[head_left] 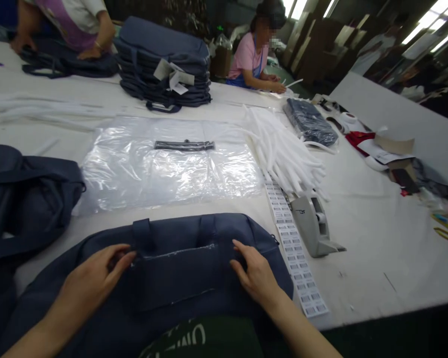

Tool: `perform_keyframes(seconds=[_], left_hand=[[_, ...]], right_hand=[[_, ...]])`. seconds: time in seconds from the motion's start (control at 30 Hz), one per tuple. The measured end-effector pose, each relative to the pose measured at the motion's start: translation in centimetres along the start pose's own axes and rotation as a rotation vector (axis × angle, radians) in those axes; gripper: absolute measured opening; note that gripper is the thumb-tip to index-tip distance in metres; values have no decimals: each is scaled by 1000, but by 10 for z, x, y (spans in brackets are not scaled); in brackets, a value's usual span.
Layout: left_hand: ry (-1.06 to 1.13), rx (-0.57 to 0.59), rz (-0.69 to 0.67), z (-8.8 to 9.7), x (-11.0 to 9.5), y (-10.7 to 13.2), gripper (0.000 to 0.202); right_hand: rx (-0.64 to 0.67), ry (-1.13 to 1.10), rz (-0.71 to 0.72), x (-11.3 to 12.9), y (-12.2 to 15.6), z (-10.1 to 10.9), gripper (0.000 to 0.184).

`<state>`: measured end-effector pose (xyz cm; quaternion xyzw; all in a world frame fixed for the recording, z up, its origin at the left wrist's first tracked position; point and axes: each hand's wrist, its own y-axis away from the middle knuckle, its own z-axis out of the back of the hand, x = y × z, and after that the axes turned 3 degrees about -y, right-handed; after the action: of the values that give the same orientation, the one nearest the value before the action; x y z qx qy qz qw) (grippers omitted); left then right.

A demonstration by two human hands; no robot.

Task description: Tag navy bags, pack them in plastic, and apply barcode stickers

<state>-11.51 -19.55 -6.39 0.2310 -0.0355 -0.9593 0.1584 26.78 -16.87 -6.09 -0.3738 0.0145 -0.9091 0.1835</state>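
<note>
A dark navy bag [179, 278] lies flat at the table's near edge, with short straps and pale lines across its middle. Over its left part is my left hand [106, 266], fingers curved and thumb a little apart from them, nothing visible in it. My right hand [254, 271] is at the bag's right part, thumb and fingers spread and empty. I cannot tell how firmly either hand touches the fabric. Just beyond the bag lies a stack of clear plastic bags [134, 169] with a black printed strip. Another navy bag [30, 199] lies at the left.
Right of the bag are a sheet of barcode labels [296, 263], a grey tape dispenser [311, 226] and a bundle of white foam strips [283, 149]. Folded navy bags [164, 54] are stacked at the back. Co-workers [256, 59] stand across the table [366, 214].
</note>
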Motion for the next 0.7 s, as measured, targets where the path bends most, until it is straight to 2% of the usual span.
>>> perform_keyframes(seconds=[0.1,0.13,0.2,0.27,0.33,0.43,0.5,0.53,0.6,0.63,0.7], left_hand=[[-14,158,140,-5,-20,-27,56],[15,157,162,-8,-26,-35,53],[181,83,182,-13,-35,-47,43],[427,14,202,-13,-47,-53,35],[672,4,237,-5,-58,-55,27],[850,31,270,10,-66,-50,26],[877,84,280,12,-57,-38,29],[816,145,264,10,-48,-30,33],[544,266,186,4,-20,-13,43],[376,275,138,2,-4,-6,45],[157,149,74,4,22,-1,45]], right_hand=[[73,-223,-184,16,-37,-24,53],[85,-247,-219,21,-51,-33,58],[73,-268,-247,31,-76,-48,61],[7,-366,-248,41,-94,-58,50],[-67,-644,-287,50,-106,-61,38],[-117,-1106,-432,59,-109,-60,37],[-81,-1151,-489,58,-98,-58,33],[-37,-1101,-490,55,-88,-56,30],[96,-893,-413,46,-65,-50,28],[145,-756,-347,40,-54,-44,30],[140,-474,-209,29,-43,-30,33]])
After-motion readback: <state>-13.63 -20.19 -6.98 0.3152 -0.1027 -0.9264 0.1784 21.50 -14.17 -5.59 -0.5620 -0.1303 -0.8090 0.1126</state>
